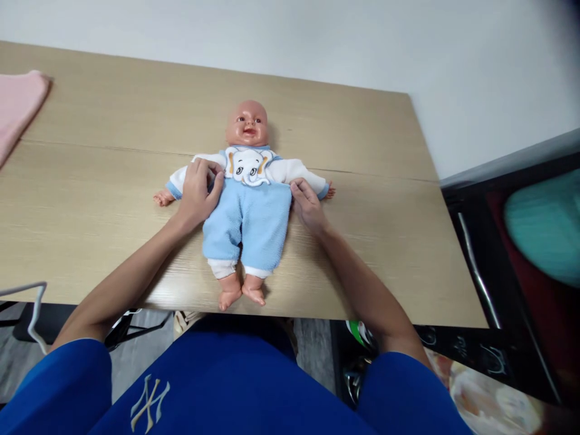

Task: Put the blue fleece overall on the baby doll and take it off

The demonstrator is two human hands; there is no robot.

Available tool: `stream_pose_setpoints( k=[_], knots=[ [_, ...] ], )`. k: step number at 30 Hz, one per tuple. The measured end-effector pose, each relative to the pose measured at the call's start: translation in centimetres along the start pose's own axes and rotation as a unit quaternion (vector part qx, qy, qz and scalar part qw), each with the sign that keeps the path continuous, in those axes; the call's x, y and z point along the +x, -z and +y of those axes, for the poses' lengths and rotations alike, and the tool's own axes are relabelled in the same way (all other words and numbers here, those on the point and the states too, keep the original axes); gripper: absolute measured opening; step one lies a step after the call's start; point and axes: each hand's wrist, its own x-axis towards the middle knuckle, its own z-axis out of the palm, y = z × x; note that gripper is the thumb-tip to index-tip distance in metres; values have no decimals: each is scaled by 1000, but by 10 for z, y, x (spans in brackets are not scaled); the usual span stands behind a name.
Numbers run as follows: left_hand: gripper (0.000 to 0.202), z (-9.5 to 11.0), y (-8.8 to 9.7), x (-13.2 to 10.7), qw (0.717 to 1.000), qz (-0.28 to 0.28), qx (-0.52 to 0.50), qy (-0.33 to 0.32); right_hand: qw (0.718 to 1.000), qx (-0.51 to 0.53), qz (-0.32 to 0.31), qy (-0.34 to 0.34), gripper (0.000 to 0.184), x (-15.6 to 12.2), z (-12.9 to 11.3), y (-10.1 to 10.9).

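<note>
- Light-blue pants point(247, 220) with white cuffs point(222, 267) were worn by a bald doll point(247, 128), which was laid face up near the middle of the wood-patterned surface point(389, 248), its bare feet point(230, 294) pointed toward the front edge.
- By the right hand point(309, 205), the upper corner of the pants was clamped between thumb and fingers.
- Against the opposite side of the waist, the left hand point(199, 188) was set, its fingers bent over the white sleeve point(178, 177); whether cloth was gripped there could not be told.
- On the chest, an elephant face point(249, 163) was displayed.
- Well apart, a pink cloth point(20, 106) was cut off by the view's left edge.
</note>
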Motion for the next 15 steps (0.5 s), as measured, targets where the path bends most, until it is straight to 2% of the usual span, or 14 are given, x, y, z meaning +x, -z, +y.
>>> stream_pose_setpoints(
  k=[4,7,10,12,13,15],
  knots=[
    [37,2,1,-4,1000,-12,8,12,998,-25,17,47,59,-3,6,-5],
    [36,0,0,-4,1000,-19,9,19,988,-104,54,99,49,-8,5,-9],
    [32,1,4,-3,999,-27,18,24,954,-236,126,135,33,-16,-10,-10],
    [31,10,13,-9,999,-29,35,30,927,-303,155,157,25,-30,-31,-15],
    [31,18,19,-15,998,-31,45,34,920,-322,147,169,22,-41,-44,-20],
    [35,41,34,-36,997,-39,57,47,915,-343,61,202,23,-69,-73,-36]
  ],
)
